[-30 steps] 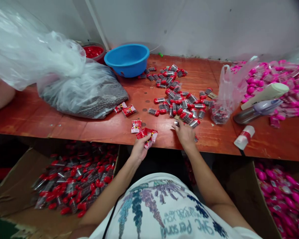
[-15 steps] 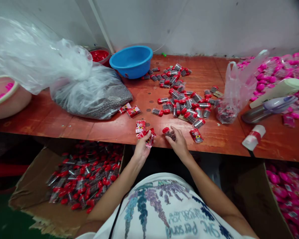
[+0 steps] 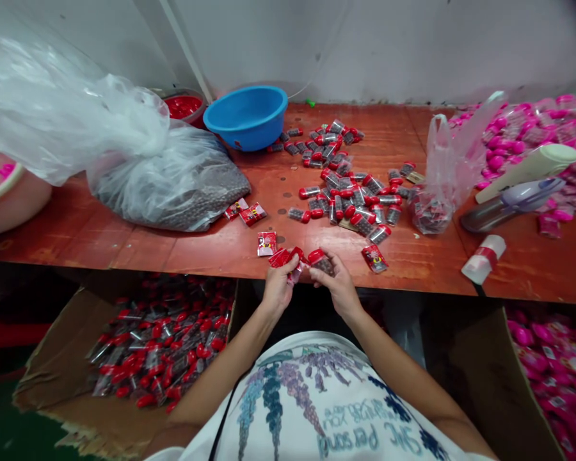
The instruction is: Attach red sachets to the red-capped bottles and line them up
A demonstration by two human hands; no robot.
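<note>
We read this as the pairing step, w/ both hands meeting at the near table edge [image 3: 196, 253], lower centre of frame. L hand [image 3: 276, 291] is curled closed around a small bunch of red labels [image 3: 284, 257], thumb on top and fingers under. R hand [image 3: 338, 288] pinches a red-capped tube [image 3: 319, 260] btw thumb and fingertips, other fingers loosely bent. Tube and labels are touching or just about; we can't tell which, the contact spot is too small.

A spare label [image 3: 266, 243] lies just left of the hands and another label [image 3: 375, 258] just right. The tube pile [image 3: 350, 198] is spread at centre, above the hands. Blue bowl [image 3: 246, 116] sits at upper centre and the clear bag [image 3: 173, 186] of dark beads at upper left. Carton [image 3: 52, 384] at lower left holds more tubes.

Our judgement is that the next move needs one label peeled off the bunch w/o dropping the rest, and the R grip must keep the tube steady while the label is lined up on it.
</note>
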